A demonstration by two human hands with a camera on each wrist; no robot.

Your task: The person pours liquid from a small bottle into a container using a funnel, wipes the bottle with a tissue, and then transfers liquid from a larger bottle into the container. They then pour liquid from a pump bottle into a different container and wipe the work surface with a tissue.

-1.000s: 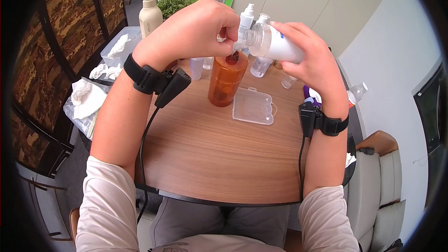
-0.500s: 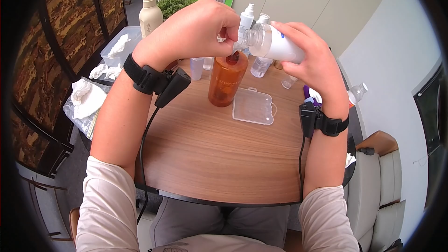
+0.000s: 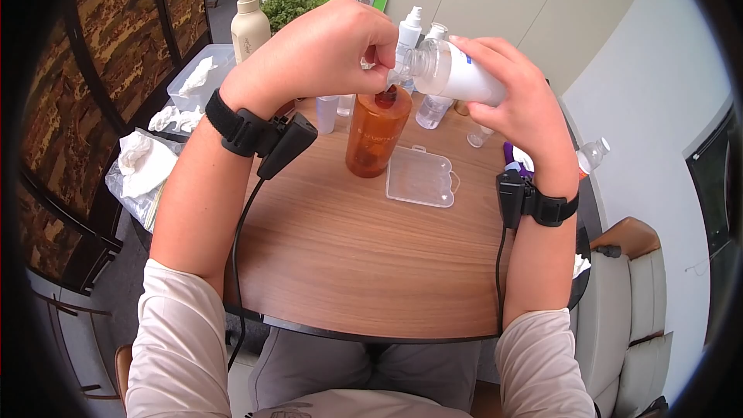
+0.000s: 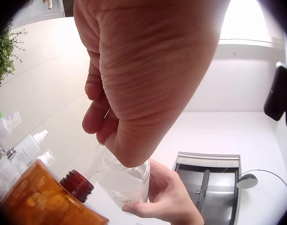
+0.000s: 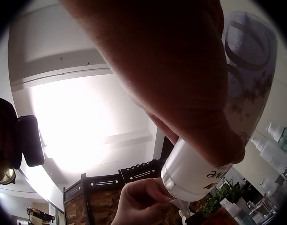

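My left hand (image 3: 333, 42) is bent over the amber bottle (image 3: 378, 135), thumb and fingertips pinching a small translucent funnel (image 5: 182, 205) at its mouth. The dark red threaded neck (image 4: 77, 185) of that bottle is bare. Tipped well over, a bottle with a clear neck and white body (image 3: 468, 76) points its mouth down and left at the funnel. My right hand (image 3: 515, 85) grips this bottle round the body, thumb below and fingers above. Both hands are raised over the table's far half. The funnel's lower end is mostly hidden by the left hand.
Spray bottles (image 3: 409, 31) and small clear containers (image 3: 326, 114) stand behind the amber bottle. A clear plastic case (image 3: 420, 176) lies on the wooden table (image 3: 371, 263). At the left are a cream pump bottle (image 3: 249, 23) and crumpled tissues (image 3: 135, 155); a purple item (image 3: 511, 156) is near the right wrist.
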